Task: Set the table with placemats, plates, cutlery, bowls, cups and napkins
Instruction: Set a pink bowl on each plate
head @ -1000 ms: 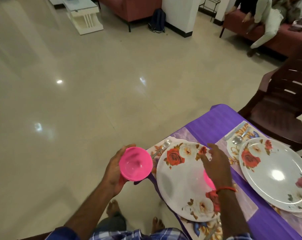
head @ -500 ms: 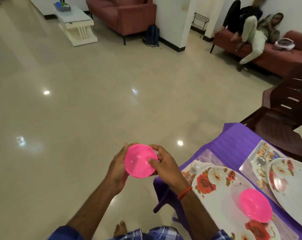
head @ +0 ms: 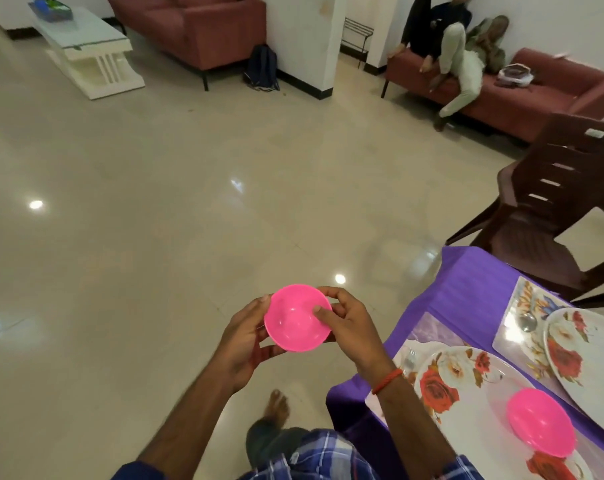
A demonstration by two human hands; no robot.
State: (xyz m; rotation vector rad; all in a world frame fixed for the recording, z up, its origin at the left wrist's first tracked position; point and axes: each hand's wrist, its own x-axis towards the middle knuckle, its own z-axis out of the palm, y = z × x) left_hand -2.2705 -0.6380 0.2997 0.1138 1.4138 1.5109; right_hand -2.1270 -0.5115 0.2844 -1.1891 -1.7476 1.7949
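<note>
Round pink plastic bowl (head: 297,318) held over tiled floor (head: 155,237), left of purple-clothed table (head: 473,271). Left hand (head: 245,337) cups left rim, fingers curled. Right hand (head: 349,327) pinches right rim, one digit inside. Second pink bowl (head: 541,422) sits on near floral white plate (head: 466,403); far floral plate (head: 591,355) has none. Risk: smooth rim slips during hand-to-hand transfer, bowl drops to floor.

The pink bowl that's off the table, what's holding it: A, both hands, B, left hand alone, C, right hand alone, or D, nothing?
A: the left hand and the right hand each grip the pink bowl at opposite sides of its rim.
</note>
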